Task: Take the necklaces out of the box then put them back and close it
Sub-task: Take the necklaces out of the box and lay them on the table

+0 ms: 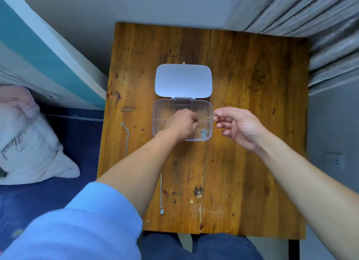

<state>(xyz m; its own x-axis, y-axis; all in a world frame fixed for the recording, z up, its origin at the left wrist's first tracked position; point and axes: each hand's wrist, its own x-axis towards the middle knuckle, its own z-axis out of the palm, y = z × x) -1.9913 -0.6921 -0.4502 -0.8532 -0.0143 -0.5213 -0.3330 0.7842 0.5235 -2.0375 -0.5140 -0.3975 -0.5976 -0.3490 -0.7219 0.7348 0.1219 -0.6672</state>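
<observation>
A clear plastic box (pixel 161 112) with compartments sits in the middle of the wooden table (pixel 252 104), its white lid (pixel 182 79) folded open behind it. My left hand (pixel 182 124) is over the box and pinches one end of a thin gold chain (pixel 206 117). My right hand (pixel 239 125), just right of the box, pinches the other end, so the chain stretches between them. A bunched silver chain (pixel 204 133) lies in the box's near right compartment. A silver necklace (pixel 126 135), a short gold piece (pixel 142 137) and a pendant necklace (pixel 161 197) lie on the table.
A bed with a blue sheet (pixel 68 143) and a white pillow (pixel 29 143) is close on the left. Grey curtains (pixel 320 26) hang at the back right. My lap (pixel 194 246) is at the table's near edge.
</observation>
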